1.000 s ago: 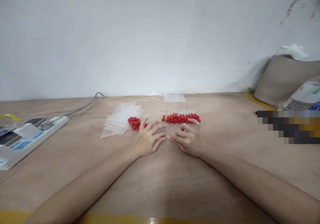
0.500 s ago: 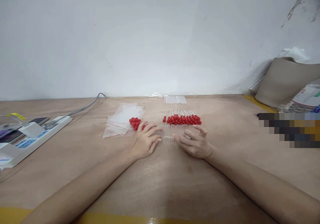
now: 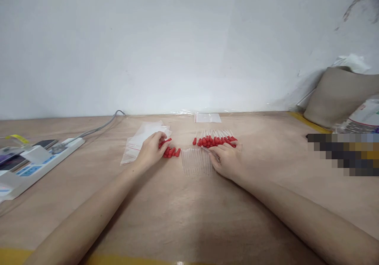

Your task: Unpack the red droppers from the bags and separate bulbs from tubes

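My left hand [image 3: 151, 150] is closed at a pile of red rubber dropper bulbs [image 3: 170, 152], with a red bulb [image 3: 166, 140] between thumb and fingers. My right hand [image 3: 227, 159] is pinched shut on a clear glass dropper tube [image 3: 206, 150], its end pointing left. Below it a row of clear glass tubes [image 3: 194, 162] lies side by side on the table; the hand covers the row's right end. Just behind are droppers with red bulbs [image 3: 211, 140] fitted on their tubes, lined up with the bulbs toward me.
Clear zip bags [image 3: 134, 142] lie left of the bulbs. Another small bag [image 3: 207, 118] is by the wall. A power strip [image 3: 44, 166] with cable and phones stands at the left edge. A grey-brown container [image 3: 334, 97] and a plastic bottle [image 3: 363, 117] stand at right.
My left hand has moved left from the glass tubes to the red bulbs and closed on one. My right hand has picked up a tube and turned palm down.
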### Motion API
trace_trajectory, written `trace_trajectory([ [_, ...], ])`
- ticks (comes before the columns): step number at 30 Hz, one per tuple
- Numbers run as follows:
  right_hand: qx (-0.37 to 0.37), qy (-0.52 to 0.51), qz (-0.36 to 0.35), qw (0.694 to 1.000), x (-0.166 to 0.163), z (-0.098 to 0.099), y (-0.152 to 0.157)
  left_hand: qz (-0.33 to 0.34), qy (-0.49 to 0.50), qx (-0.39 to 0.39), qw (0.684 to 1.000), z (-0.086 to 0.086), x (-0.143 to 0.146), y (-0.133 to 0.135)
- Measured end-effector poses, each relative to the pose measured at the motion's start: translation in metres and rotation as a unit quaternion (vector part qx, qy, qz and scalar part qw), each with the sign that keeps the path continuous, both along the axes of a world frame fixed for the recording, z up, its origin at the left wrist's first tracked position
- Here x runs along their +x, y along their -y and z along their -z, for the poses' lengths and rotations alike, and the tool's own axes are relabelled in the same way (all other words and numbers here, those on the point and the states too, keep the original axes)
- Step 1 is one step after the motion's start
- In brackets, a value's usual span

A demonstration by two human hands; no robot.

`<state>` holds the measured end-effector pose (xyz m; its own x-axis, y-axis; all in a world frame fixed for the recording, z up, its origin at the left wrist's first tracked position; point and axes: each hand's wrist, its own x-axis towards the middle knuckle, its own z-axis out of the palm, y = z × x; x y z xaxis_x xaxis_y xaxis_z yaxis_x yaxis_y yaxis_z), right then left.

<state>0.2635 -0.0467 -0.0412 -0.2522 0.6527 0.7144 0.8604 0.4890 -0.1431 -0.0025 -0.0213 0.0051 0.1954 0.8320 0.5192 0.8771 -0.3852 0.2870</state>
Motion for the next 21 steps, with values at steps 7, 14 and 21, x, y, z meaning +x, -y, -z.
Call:
trace_trajectory([
  [7,-0.031,0.028,0.016,0.999,-0.009,-0.004,0.002,0.022,-0.059,-0.015,0.998,0.000,0.002,0.003],
  [14,-0.027,0.036,0.018,0.999,-0.018,0.000,0.002,0.002,-0.047,0.013,0.999,-0.007,0.000,0.003],
  [21,-0.002,0.045,0.017,0.999,-0.021,0.001,0.005,0.034,-0.081,0.001,0.996,-0.011,0.029,-0.001],
])
